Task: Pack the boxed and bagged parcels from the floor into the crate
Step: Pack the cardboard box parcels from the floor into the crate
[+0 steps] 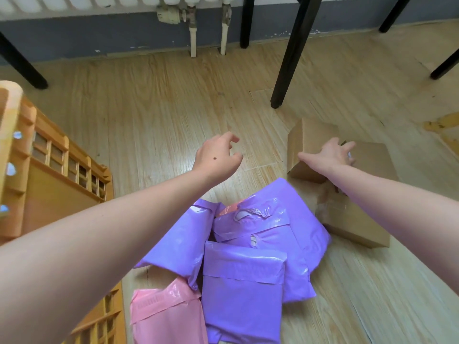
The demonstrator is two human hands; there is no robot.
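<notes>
Forearms, two, bare, are extended forward over the wooden floor (154,100) from the lower frame edge.

Crate (49,180), orange plastic with slatted walls, is set on the floor at far left; its inside is not shown.

Left hand (216,157), palm down and raised clear of the floor, is held with fingers loosely curled and spread; nothing is gripped.

Pink bagged parcel (164,311) is laid flat at lower centre, partly overlapped by purple bagged parcels (243,289), which are heaped between the arms.

Right hand (332,153) is laid on the top of the far cardboard box (315,140), fingers spread across it; whether the box is actually clasped cannot be told.

Near cardboard box (357,222) is placed just beside the purple heap, under the right forearm.

Black furniture legs (290,58) are stood behind.
</notes>
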